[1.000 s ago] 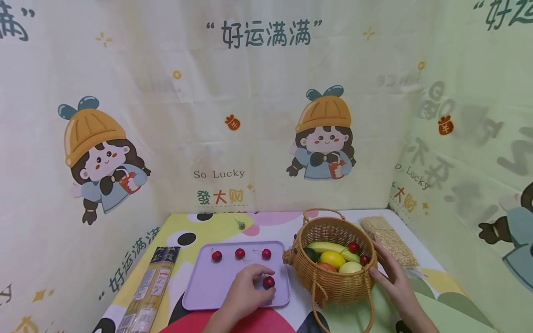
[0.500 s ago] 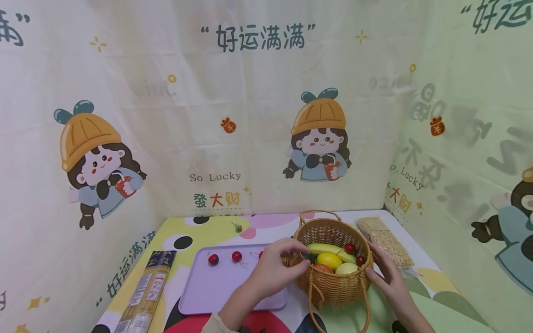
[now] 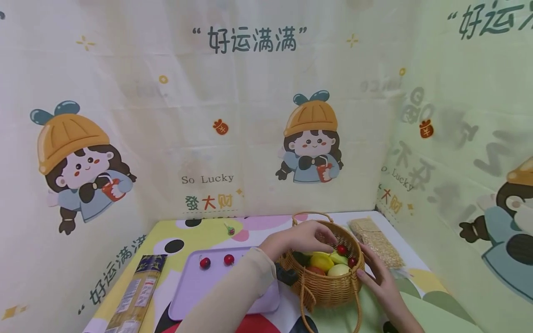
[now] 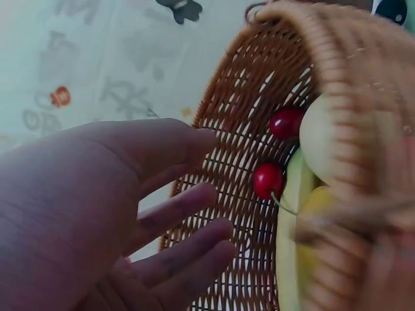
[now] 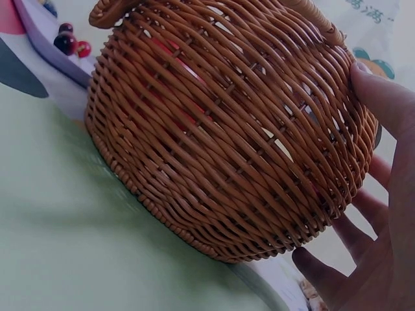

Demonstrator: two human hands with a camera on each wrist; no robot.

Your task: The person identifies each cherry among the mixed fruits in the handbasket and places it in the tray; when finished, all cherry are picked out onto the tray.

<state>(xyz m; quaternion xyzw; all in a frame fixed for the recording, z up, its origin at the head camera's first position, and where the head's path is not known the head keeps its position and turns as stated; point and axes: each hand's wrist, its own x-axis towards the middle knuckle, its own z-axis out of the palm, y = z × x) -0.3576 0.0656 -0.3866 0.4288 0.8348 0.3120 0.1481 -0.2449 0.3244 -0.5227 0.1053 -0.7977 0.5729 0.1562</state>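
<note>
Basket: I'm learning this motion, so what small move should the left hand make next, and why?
Probably draw the left hand toward the tray: over the basket, no fruit shows between its thumb and fingers, and cherries lie on the tray.

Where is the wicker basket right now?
In the head view, the wicker basket stands right of the lilac tray, with the right hand against its right side and the left hand over its opening.

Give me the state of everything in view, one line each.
Basket: upright, holding fruit
Near handle: hanging down
Tray: lying flat, bearing cherries
Grain bag: lying flat
Noodle package: lying flat
Left hand: over the basket's opening, grip unclear
Right hand: touching the basket's side
</note>
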